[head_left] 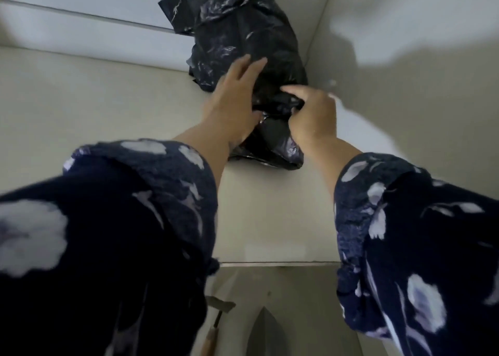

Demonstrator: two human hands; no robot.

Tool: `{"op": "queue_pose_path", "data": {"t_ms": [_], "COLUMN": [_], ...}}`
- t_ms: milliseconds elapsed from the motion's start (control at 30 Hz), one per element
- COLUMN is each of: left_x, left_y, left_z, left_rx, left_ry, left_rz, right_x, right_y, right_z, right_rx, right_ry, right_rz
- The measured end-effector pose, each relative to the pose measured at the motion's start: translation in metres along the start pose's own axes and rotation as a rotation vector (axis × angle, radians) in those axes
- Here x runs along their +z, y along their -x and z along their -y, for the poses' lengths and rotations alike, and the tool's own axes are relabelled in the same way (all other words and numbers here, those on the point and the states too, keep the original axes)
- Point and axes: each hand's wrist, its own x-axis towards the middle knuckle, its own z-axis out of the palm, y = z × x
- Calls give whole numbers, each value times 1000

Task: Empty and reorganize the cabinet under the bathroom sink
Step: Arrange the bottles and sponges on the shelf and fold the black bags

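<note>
A bulky black plastic bag (237,31) lies on the pale cabinet floor (108,107), pushed into the back right corner. My left hand (232,99) rests flat against the bag's left side, fingers straight and spread. My right hand (310,115) pinches a bunched fold of the bag near its middle, fingers curled round the plastic. Both arms wear dark blue sleeves with pale flower prints. What the bag holds is hidden.
The cabinet's right wall (405,45) stands close beside the bag, and the back wall (81,26) runs behind it. The cabinet's front edge (270,263) crosses below my arms. A wooden-handled tool (216,326) lies on the floor outside, lower middle.
</note>
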Motion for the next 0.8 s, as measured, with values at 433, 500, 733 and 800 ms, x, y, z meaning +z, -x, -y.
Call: {"op": "queue_pose_path", "data": {"t_ms": [433,500,733,800], "left_x": [-41,-55,-131,-162], "left_y": [32,48,123,148], "left_z": [-12,-7,1,3], "left_rx": [-7,-10,-204,-275], "left_ry": [-182,-124,150,185], "left_rz": [-62,-66,-67,-57], "right_x": [-33,-26,-24,-27], "right_y": [48,58,113,135], "right_z": [13,27,109,136], "right_rx": [29,59,121,93], "right_ry": [-159,-198,-231,-231], "right_rz": [246,247,267,313]}}
